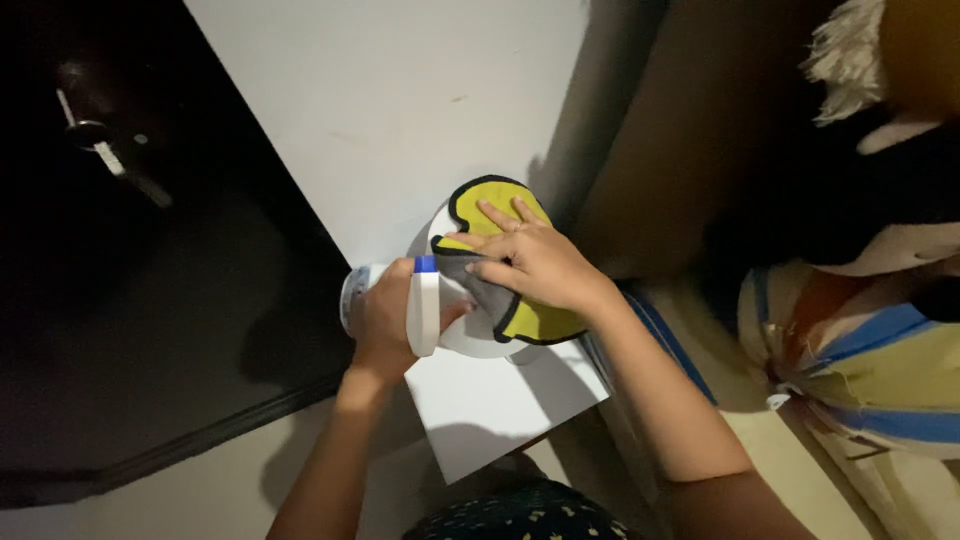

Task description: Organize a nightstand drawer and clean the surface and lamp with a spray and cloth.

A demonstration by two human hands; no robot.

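Dark, dotted fabric [520,515] sits nearest the camera at the bottom edge, probably the person's own clothing, with both forearms reaching away from it. Beyond it a white panel [500,410] slopes up and away, one corner jutting toward the viewer.

On that panel the left hand [385,325] wraps a white spray bottle [425,310] with a blue band near its top; the fingers are curled closed around it, the thumb lying along its right side. Just to the right, the right hand [535,265] lies flat on a yellow cloth [500,255] edged in black with a grey patch, fingers spread and pressing it down onto a round white object [480,340] that shows only as a rim beneath the cloth.

I judge the cloth to be soft and limp; it should fold and bunch readily, so a flat palm or a pinch at its black border would control it best. The bottle looks like light, rigid plastic, smooth enough to slip, and seems best held around the body or neck as it is now.

Much is hard to read. Most of the left side is near-black, with only a metal door handle [100,145] glinting far left. What the round object is cannot be told, and the bottle's lower body is hidden by the hand. At right, striped blue, yellow and orange fabric [870,360] is blurred and cut off by the edge.
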